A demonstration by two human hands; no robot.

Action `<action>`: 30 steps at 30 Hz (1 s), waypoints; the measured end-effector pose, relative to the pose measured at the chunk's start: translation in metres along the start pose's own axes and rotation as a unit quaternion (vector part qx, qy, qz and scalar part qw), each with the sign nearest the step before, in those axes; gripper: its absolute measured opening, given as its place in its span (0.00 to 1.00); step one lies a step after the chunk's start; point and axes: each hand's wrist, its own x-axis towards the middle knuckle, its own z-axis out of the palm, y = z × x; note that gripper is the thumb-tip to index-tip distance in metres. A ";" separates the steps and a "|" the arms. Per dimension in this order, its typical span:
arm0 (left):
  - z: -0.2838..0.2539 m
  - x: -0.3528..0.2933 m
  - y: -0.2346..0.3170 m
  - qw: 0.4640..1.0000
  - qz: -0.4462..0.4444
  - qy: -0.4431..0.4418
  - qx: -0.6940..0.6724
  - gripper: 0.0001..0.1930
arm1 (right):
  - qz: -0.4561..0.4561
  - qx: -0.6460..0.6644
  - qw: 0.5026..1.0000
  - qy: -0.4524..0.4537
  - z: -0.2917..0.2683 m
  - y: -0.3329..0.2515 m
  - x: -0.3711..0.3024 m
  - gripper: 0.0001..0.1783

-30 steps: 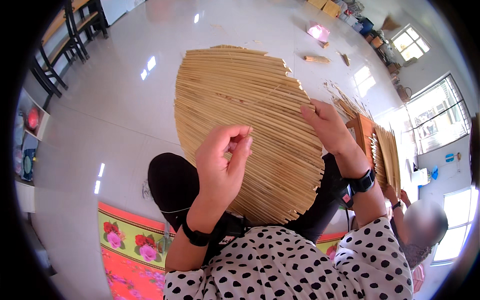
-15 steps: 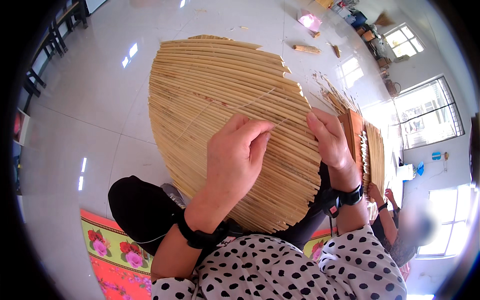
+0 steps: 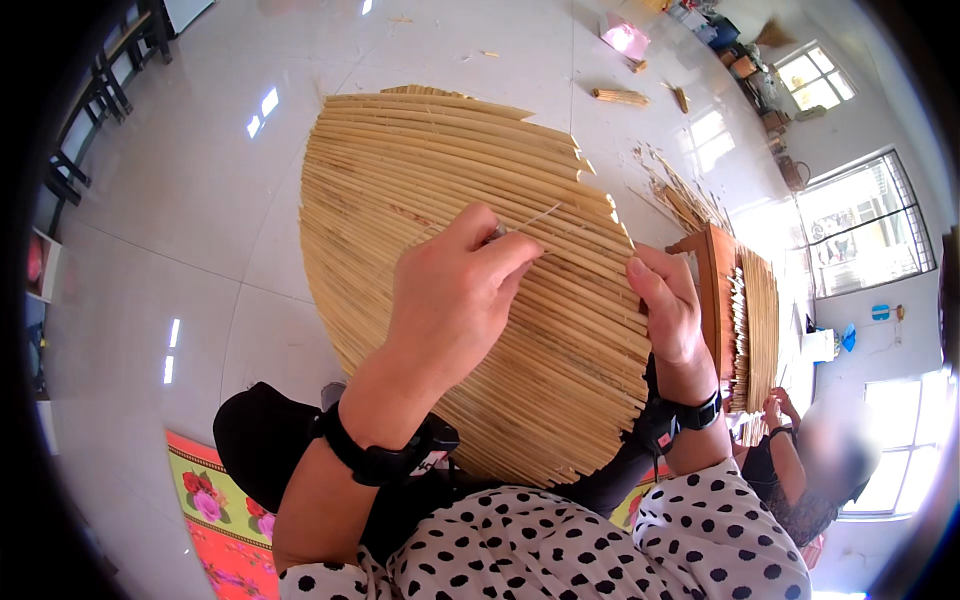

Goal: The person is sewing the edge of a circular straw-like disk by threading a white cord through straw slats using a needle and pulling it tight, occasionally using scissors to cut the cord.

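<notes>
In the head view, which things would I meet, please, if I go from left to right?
Black-legged furniture, large straw-coloured panel, right hand, second straw-coloured panel, barred window.

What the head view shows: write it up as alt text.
A person's right hand grips the right edge of a broad panel of straw-coloured stalks over their lap; the left hand is over it, close to a thin pale strand. At right, a co-worker's hands are near another row of stalks.
</notes>
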 end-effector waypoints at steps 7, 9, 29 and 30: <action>-0.001 0.002 -0.004 0.994 -0.065 0.046 -0.070 0.05 | 0.010 -0.014 1.000 0.014 -0.001 -0.003 -0.003 0.17; 0.000 0.002 -0.005 0.994 -0.065 0.045 -0.072 0.05 | 0.011 0.003 1.000 0.017 0.004 -0.011 -0.003 0.17; 0.006 0.002 0.010 0.998 0.003 0.012 -0.059 0.08 | 0.048 0.067 0.997 0.009 0.009 -0.019 -0.007 0.19; 0.004 0.003 0.010 0.999 0.008 0.009 -0.048 0.08 | 0.051 0.062 0.997 0.006 0.008 -0.020 -0.007 0.19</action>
